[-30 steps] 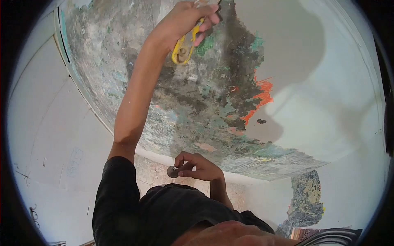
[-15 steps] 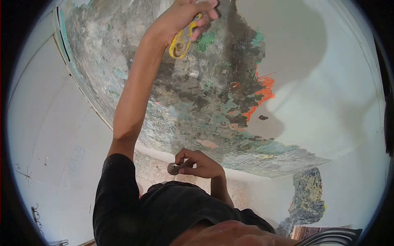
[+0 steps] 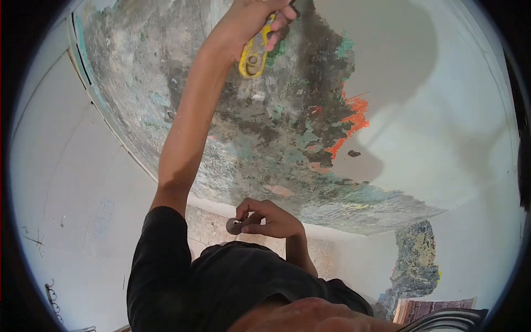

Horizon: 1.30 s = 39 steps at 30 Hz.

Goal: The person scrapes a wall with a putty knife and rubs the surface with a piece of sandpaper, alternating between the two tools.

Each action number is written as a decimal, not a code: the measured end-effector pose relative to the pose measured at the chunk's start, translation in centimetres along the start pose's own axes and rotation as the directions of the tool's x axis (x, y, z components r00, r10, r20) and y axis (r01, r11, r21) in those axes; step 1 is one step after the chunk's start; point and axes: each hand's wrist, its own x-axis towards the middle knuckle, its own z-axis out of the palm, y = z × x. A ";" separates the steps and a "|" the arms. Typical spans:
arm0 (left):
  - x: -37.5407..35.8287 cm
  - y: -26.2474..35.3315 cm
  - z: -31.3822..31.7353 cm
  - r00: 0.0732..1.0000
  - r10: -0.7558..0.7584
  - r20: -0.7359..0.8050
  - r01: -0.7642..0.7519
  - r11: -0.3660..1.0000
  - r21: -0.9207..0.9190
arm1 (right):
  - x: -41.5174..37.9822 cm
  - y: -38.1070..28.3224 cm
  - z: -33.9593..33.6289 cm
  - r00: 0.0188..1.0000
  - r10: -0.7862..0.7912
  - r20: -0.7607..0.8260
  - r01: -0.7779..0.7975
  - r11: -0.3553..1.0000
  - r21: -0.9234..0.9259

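My left hand (image 3: 263, 25) is raised against the upper wall, at the top edge of the view. Its fingers are closed around the yellow handle of a scraper (image 3: 253, 63), whose round lower end has a hole; the working end is cut off by the frame. The bare, patchy wall (image 3: 265, 133) in front shows grey, green and dark areas. Down near my waist, my right hand (image 3: 274, 220) pinches a small dark grey round piece (image 3: 234, 226) between thumb and fingers. I cannot make out what kind of thing it is.
Smooth pale paint (image 3: 420, 144) covers the wall on the right, meeting the bare area along a ragged edge with an orange patch (image 3: 357, 116). A white panel (image 3: 72, 177) stands at the left. A second bare patch (image 3: 415, 254) lies at lower right, above a brownish picture (image 3: 431, 310).
My left hand and the scraper have shifted slightly to the right, and the handle stands a little more upright. My right hand stays almost where it was, still pinching the dark piece.
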 end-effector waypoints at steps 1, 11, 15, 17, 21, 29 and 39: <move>0.3 0.1 0.2 0.999 0.044 0.012 -0.044 0.999 0.005 | -0.1 0.4 0.0 1.000 0.000 -0.006 0.000 1.000 0.003; -0.1 1.0 1.4 0.997 -0.013 -0.071 0.014 1.000 0.000 | 0.3 0.3 -0.1 0.999 -0.048 -0.005 0.048 0.998 0.033; -0.3 -0.3 0.7 0.997 -0.038 -0.063 0.036 0.999 -0.032 | -0.4 0.1 -0.2 0.999 -0.005 0.044 0.003 0.999 0.047; -0.1 0.7 2.3 0.997 -0.030 -0.070 0.024 0.997 -0.076 | -0.1 0.1 0.1 1.000 -0.010 0.013 0.009 0.999 0.041; 0.2 -1.6 1.1 0.995 0.042 -0.088 -0.043 0.999 -0.012 | 0.1 -0.4 0.1 0.999 -0.027 0.044 0.025 0.999 0.041; -0.8 -1.1 2.5 0.996 -0.055 -0.075 0.043 0.988 -0.148 | -1.2 0.7 -0.1 0.999 0.014 0.037 -0.016 0.998 0.064; 0.6 -1.4 4.0 0.988 0.013 -0.151 -0.033 0.991 -0.133 | -1.5 0.9 -0.9 0.999 0.025 0.032 -0.025 0.999 0.022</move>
